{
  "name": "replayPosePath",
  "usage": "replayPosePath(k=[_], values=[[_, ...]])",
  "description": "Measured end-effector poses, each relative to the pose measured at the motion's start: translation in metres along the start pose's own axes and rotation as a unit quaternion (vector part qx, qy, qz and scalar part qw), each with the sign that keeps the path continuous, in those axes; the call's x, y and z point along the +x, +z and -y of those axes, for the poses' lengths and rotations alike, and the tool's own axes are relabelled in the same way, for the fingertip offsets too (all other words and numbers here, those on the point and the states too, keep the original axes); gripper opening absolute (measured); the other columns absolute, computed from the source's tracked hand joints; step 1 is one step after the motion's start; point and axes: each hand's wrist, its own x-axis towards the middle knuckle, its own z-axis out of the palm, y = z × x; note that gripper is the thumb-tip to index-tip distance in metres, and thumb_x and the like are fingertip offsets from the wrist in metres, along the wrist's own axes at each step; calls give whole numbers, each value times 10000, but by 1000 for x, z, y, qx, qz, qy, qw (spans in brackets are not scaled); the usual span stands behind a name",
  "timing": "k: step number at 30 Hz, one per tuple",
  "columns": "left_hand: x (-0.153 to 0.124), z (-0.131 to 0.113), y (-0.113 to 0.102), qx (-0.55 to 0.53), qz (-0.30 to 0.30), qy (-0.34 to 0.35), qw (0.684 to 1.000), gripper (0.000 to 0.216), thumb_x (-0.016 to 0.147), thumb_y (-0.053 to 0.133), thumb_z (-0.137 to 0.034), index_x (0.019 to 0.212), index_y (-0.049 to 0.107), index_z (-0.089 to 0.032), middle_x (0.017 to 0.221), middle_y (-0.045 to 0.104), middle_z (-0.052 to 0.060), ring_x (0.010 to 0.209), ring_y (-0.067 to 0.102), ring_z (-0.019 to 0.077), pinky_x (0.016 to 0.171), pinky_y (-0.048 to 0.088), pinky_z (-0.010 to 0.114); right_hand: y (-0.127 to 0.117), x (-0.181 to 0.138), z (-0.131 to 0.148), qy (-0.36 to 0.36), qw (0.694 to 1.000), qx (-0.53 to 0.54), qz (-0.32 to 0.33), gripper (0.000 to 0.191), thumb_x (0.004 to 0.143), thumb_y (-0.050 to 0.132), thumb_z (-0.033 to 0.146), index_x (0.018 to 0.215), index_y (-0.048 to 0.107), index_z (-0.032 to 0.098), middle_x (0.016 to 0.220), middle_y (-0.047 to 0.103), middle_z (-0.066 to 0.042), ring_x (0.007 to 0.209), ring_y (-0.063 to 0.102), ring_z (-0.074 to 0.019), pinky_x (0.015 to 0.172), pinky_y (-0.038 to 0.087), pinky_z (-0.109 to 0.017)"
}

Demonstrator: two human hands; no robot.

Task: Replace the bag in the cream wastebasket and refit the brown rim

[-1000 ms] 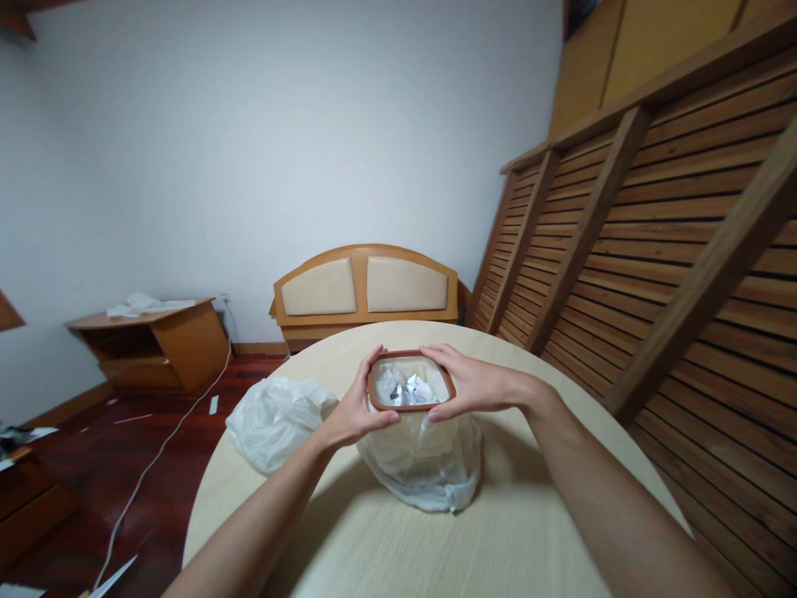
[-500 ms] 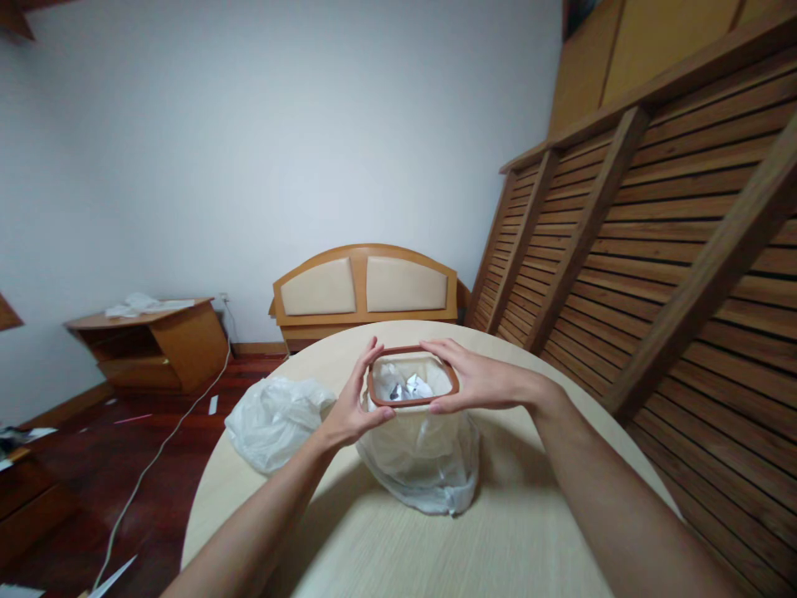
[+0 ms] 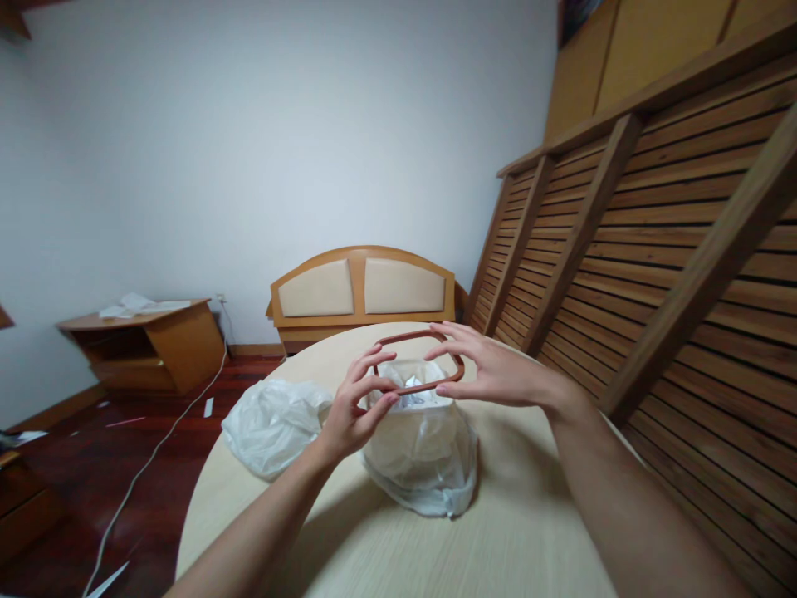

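A small bin lined with a clear plastic bag stands on the round pale wooden table. Crumpled paper shows inside its top. Above the bin I hold a brown oblong rim ring, lifted clear of the bin's top. My left hand pinches the ring's near left corner. My right hand grips its right end with fingers spread along it. The bag's edges hang loose around the bin's sides.
A second crumpled clear plastic bag lies on the table left of the bin. Slatted wooden bed frames lean on the right. A headboard stands against the far wall, a low cabinet at left, a white cable on the floor.
Both hands have lifted the brown ring up off the bin's top. It sat on the bin a second ago and is held above it now.
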Motion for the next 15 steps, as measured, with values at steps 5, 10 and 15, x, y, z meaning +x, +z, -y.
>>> replayPosePath(k=[5,10,15], values=[[-2,6,-1,15,-7,-15,1000,108,957,603,-273,947,686,-204,1323,606,125,1387,433,298,1149,355,557,8,6,10,-102,994,-12,-34,140,926,650,350,954,750,256,1284,660,-66,1356,471,-259,1131,376,-474],[-4,9,1,24,-6,-7,1000,108,955,602,-261,998,691,-219,1304,612,114,1366,447,291,1143,359,550,33,-5,-3,-169,972,-73,-143,120,959,610,270,998,710,217,977,726,-61,1090,623,-229,1038,446,-452],[-5,5,2,53,10,39,998,278,928,627,-290,1195,644,-218,1375,560,144,1364,430,313,1107,394,545,59,-25,-37,-175,926,-159,-296,82,958,611,242,1002,668,204,924,706,-63,962,634,-217,988,461,-438]])
